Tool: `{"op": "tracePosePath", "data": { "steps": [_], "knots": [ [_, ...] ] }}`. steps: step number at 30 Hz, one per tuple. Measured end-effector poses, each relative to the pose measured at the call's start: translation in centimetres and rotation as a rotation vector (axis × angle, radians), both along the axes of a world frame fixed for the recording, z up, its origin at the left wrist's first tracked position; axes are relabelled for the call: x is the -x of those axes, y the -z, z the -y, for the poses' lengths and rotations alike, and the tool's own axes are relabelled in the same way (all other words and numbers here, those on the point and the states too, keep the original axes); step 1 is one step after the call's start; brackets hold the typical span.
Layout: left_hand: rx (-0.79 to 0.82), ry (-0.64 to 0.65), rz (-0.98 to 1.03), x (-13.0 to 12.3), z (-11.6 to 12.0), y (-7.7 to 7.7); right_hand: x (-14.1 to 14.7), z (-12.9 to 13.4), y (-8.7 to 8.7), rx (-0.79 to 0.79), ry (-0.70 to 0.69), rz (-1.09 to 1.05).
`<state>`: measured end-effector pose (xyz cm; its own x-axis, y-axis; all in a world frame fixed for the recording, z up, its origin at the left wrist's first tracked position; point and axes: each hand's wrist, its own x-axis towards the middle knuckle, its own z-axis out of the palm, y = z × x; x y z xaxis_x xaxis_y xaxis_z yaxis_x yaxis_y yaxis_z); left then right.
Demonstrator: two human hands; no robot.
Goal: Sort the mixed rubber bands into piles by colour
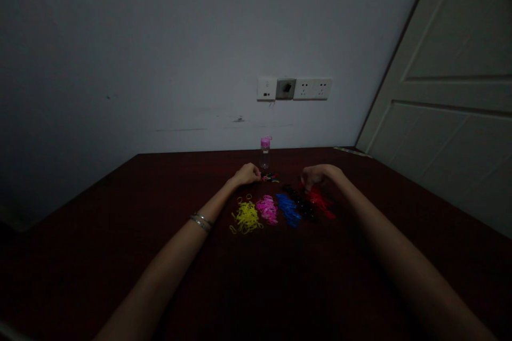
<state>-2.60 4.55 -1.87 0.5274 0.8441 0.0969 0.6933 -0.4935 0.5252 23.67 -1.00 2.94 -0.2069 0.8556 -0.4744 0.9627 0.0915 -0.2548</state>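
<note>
My left hand (248, 174) rests on the table with its fingers curled together. It lies against the left side of a small mixed-colour pile of rubber bands (271, 177); what it pinches, if anything, is hidden. My right hand (316, 174) points its closed fingers down at the top of a pile of red rubber bands (321, 202). Any band between those fingertips is too small to make out. Left of the red pile, black rubber bands (303, 203), blue rubber bands (288, 210), pink rubber bands (267, 209) and yellow rubber bands (247, 217) lie in separate heaps.
A small clear bottle (264, 159) with a pink cap stands behind the mixed pile. The dark red table (120, 213) meets a pale wall (180, 64) carrying a socket panel (312, 89). A white panelled door (452, 96) is at the right. The light is dim.
</note>
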Motion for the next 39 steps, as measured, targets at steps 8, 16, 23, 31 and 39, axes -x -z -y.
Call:
{"op": "tracePosePath", "data": {
  "steps": [8, 16, 23, 31, 39],
  "knots": [
    [0.024, -0.040, -0.020, 0.0, 0.3, -0.2, -0.3, -0.4, 0.2, 0.072, 0.062, 0.060],
    [0.042, -0.054, -0.027, -0.2, 0.6, -0.5, 1.5, 0.2, -0.5, 0.102, -0.008, 0.088],
    [-0.009, -0.087, 0.004, -0.1, 0.2, 0.0, 0.5, -0.3, -0.1, 0.051, -0.030, 0.010],
    [-0.050, 0.018, -0.021, -0.3, 0.2, 0.4, 0.8, -1.6, 1.4, -0.209, -0.113, -0.259],
    [-0.051, -0.010, -0.012, -0.3, 0.2, 0.7, 1.1, -1.1, 0.7, -0.301, -0.111, -0.290]
  ]
}}
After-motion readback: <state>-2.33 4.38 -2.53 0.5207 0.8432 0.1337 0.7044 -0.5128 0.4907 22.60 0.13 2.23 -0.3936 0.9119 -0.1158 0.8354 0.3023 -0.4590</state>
